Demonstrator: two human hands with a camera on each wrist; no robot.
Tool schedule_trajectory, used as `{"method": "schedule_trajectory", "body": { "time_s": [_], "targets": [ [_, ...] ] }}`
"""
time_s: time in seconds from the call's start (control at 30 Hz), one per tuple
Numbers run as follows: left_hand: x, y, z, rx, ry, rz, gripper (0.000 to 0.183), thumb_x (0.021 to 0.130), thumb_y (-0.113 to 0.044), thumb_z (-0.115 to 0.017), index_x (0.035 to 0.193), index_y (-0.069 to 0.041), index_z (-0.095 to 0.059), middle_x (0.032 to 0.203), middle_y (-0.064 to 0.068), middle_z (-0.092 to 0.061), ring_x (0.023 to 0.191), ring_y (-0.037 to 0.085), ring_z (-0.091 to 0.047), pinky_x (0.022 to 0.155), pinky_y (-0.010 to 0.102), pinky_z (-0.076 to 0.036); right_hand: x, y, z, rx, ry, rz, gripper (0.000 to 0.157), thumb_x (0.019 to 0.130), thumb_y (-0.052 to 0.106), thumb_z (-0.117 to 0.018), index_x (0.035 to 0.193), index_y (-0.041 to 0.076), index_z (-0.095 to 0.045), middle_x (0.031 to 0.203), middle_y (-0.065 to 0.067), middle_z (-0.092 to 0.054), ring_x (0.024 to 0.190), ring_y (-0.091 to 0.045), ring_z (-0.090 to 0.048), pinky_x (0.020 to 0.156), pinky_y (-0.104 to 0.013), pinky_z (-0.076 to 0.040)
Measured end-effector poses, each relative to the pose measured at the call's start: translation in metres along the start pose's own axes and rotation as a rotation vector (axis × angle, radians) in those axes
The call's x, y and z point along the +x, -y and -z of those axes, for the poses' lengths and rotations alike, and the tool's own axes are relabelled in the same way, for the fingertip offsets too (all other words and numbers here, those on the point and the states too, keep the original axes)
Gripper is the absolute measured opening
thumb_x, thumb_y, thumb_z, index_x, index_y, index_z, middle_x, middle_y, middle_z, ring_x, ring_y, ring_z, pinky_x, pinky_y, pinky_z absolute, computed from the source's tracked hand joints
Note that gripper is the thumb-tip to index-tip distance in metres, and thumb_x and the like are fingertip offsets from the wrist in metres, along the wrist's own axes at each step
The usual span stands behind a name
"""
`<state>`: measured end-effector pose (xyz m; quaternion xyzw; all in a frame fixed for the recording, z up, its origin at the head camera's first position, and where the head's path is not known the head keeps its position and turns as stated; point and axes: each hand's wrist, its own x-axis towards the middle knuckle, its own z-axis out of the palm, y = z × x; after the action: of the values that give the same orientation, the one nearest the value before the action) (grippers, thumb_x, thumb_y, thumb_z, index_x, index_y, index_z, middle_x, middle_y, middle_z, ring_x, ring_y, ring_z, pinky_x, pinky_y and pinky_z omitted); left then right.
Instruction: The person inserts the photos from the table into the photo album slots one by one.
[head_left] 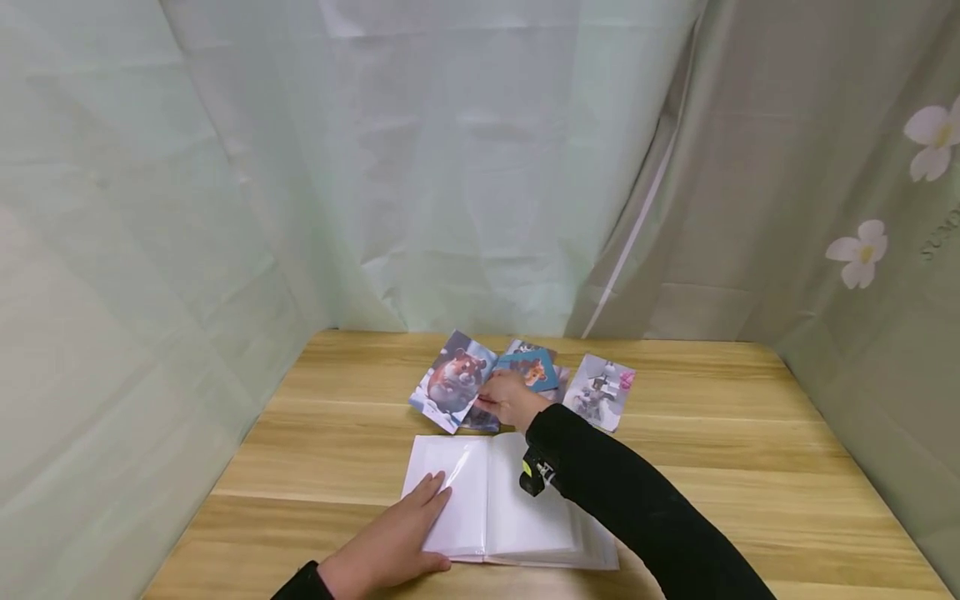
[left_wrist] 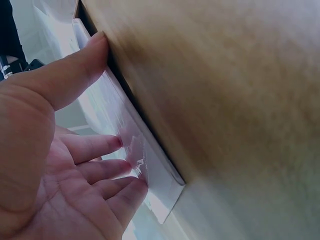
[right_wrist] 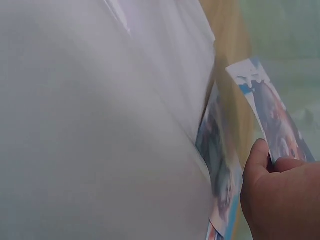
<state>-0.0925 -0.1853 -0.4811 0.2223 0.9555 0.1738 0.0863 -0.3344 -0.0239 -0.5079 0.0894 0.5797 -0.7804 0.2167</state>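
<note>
A photo album [head_left: 528, 508] with white pages lies spread on the wooden table. My left hand [head_left: 401, 533] rests on its left page, fingers extended; in the left wrist view the thumb [left_wrist: 95, 50] touches the album's near edge and the other fingertips lie on a clear plastic sleeve [left_wrist: 135, 145]. Beyond the album, my right hand [head_left: 513, 400] pinches the edge of a hamster picture card [head_left: 453, 379]. The right wrist view shows that card [right_wrist: 280, 117] tilted up off the table, between thumb and fingers.
Several other picture cards overlap behind the right hand, with a blue one [head_left: 542, 367] on top. A grey card with a pink patch [head_left: 600, 392] lies apart to the right. Pale curtains [head_left: 480, 167] hang round the back and sides of the table [head_left: 750, 433].
</note>
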Motion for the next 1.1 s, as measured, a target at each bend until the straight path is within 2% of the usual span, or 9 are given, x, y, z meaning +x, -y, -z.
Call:
{"method": "schedule_trajectory", "body": {
  "time_s": [0.03, 0.07, 0.3, 0.4, 0.53, 0.6, 0.67, 0.9, 1.1],
  "targets": [
    [0.000, 0.000, 0.000, 0.003, -0.006, -0.006, 0.085, 0.081, -0.041, -0.081, 0.144, 0.006, -0.048, 0.156, 0.024, -0.035, 0.143, 0.042, -0.034, 0.110, 0.052, -0.038, 0.010, -0.006, 0.000, -0.002, -0.017, -0.016, 0.031, 0.081, -0.025, -0.058, 0.092, 0.002, -0.046, 0.085, -0.013, -0.048, 0.073, -0.026, -0.053, 0.074, -0.040, -0.058],
    [0.000, 0.000, 0.000, 0.006, -0.011, -0.009, 0.085, 0.081, -0.041, -0.081, 0.144, 0.006, -0.048, 0.156, 0.024, -0.036, 0.143, 0.042, -0.035, 0.110, 0.052, -0.038, 0.000, -0.001, -0.003, -0.010, -0.043, -0.016, 0.032, 0.082, -0.025, -0.056, 0.099, 0.002, -0.049, 0.089, -0.013, -0.049, 0.076, -0.026, -0.054, 0.078, -0.041, -0.058],
    [0.000, -0.003, 0.001, 0.000, -0.003, -0.009, 0.085, 0.082, -0.041, -0.081, 0.143, 0.007, -0.048, 0.155, 0.024, -0.036, 0.142, 0.042, -0.035, 0.110, 0.053, -0.038, 0.056, -0.041, 0.012, 0.008, -0.042, -0.030, 0.029, 0.083, -0.023, -0.056, 0.091, 0.002, -0.044, 0.089, -0.018, -0.048, 0.075, -0.029, -0.056, 0.070, -0.037, -0.059],
    [0.001, -0.004, 0.002, 0.003, 0.005, -0.003, 0.085, 0.082, -0.042, -0.081, 0.144, 0.007, -0.048, 0.156, 0.024, -0.036, 0.143, 0.042, -0.034, 0.111, 0.053, -0.037, 0.028, -0.029, 0.007, -0.003, -0.040, -0.027, 0.034, 0.083, -0.024, -0.058, 0.107, 0.000, -0.050, 0.094, -0.021, -0.049, 0.079, -0.031, -0.056, 0.075, -0.040, -0.059],
    [0.002, -0.004, 0.004, -0.002, 0.014, 0.004, 0.085, 0.082, -0.042, -0.080, 0.144, 0.007, -0.047, 0.156, 0.024, -0.035, 0.143, 0.042, -0.034, 0.111, 0.053, -0.037, -0.022, 0.000, -0.006, -0.039, -0.050, -0.060, 0.067, 0.086, -0.025, -0.051, 0.147, 0.001, -0.040, 0.104, -0.021, -0.048, 0.084, -0.029, -0.055, 0.087, -0.041, -0.057],
    [0.002, -0.004, 0.004, -0.003, 0.016, 0.006, 0.085, 0.083, -0.042, -0.080, 0.144, 0.007, -0.047, 0.156, 0.024, -0.035, 0.143, 0.042, -0.034, 0.111, 0.053, -0.037, -0.037, 0.012, -0.011, -0.076, -0.062, -0.084, 0.070, 0.088, -0.024, -0.048, 0.152, -0.002, -0.031, 0.106, -0.019, -0.048, 0.086, -0.027, -0.054, 0.095, -0.042, -0.053],
    [0.002, -0.004, 0.004, 0.001, 0.010, -0.003, 0.085, 0.082, -0.041, -0.081, 0.143, 0.008, -0.047, 0.156, 0.025, -0.036, 0.143, 0.042, -0.034, 0.111, 0.053, -0.037, -0.047, 0.018, -0.011, -0.110, -0.046, -0.082, 0.068, 0.088, -0.023, -0.047, 0.151, -0.005, -0.030, 0.101, -0.017, -0.047, 0.082, -0.024, -0.052, 0.094, -0.042, -0.053],
    [0.002, -0.003, 0.002, 0.013, -0.003, -0.012, 0.084, 0.082, -0.040, -0.081, 0.142, 0.008, -0.048, 0.155, 0.025, -0.037, 0.142, 0.043, -0.036, 0.110, 0.052, -0.038, -0.048, 0.022, -0.001, -0.276, -0.044, -0.069, 0.058, 0.088, -0.021, -0.050, 0.144, -0.009, -0.038, 0.109, -0.018, -0.047, 0.079, -0.022, -0.052, 0.093, -0.043, -0.054],
    [0.002, -0.003, 0.000, -0.002, 0.015, 0.012, 0.084, 0.082, -0.040, -0.081, 0.143, 0.007, -0.048, 0.156, 0.024, -0.036, 0.143, 0.042, -0.034, 0.111, 0.053, -0.037, -0.047, 0.021, 0.003, -0.327, -0.014, -0.076, 0.068, 0.084, -0.024, -0.048, 0.149, -0.007, -0.034, 0.112, -0.017, -0.047, 0.073, -0.022, -0.053, 0.090, -0.044, -0.056]
  ]
}}
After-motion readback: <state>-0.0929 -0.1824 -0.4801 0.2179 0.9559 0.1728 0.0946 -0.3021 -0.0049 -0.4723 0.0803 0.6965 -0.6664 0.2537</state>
